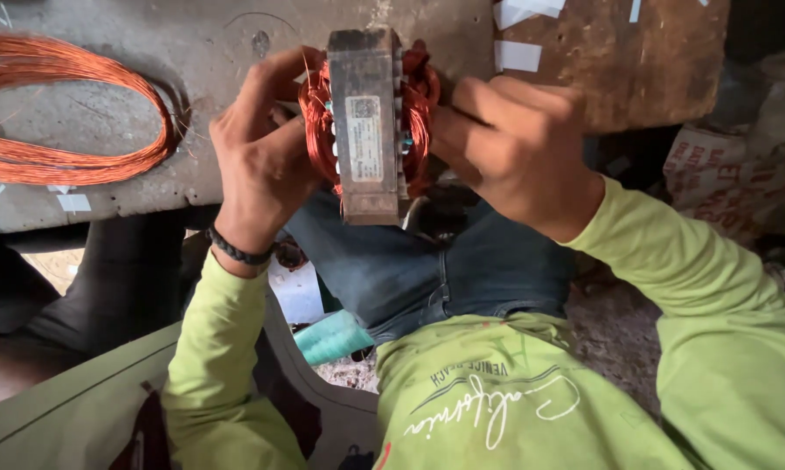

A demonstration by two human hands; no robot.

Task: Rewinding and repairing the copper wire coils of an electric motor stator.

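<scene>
item: motor stator (364, 130), grey laminated block with a pale label, copper windings (318, 122) bulging from both faces; held upright over my lap, in front of the edge of the worn grey bench (148, 52). left hand (262, 157): fingers curled around the left coil end, closed on the stator, dark bracelet at the wrist. right hand (514, 148): fingers bent in against the right coil end, gripping that side; fingertips hidden behind the core, so i cannot tell what they pinch. loose hank of copper wire (70, 109): on the bench, well apart to the left. step, as i judge it: dressing or seating the windings by hand. next move calls for steady support from one hand and gentle pressure, so the enamelled strands are not nicked.
</scene>
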